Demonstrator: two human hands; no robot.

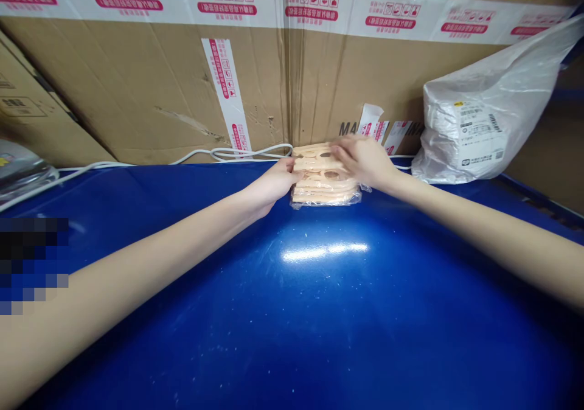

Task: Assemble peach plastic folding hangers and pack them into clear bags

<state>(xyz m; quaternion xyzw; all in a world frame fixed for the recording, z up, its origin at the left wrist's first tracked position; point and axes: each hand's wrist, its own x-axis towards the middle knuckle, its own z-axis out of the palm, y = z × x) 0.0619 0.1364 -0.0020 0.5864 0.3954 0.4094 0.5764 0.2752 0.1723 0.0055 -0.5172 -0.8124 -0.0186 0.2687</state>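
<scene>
A stack of flat peach-coloured pieces with cut-out holes (325,182), partly wrapped in clear plastic, lies at the far side of the glossy blue table (319,312). My left hand (274,184) presses against the stack's left side, fingers curled on its edge. Over the top right of the stack lies my right hand (362,159), its fingers resting on the uppermost piece. Both arms are stretched far forward.
Large cardboard boxes (150,87) with pink-printed white tape form a wall behind the table. A white cable (191,154) runs along the table's back edge. A white plastic bag with a label (479,130) sits at the back right. Something in clear plastic (18,166) lies at the far left.
</scene>
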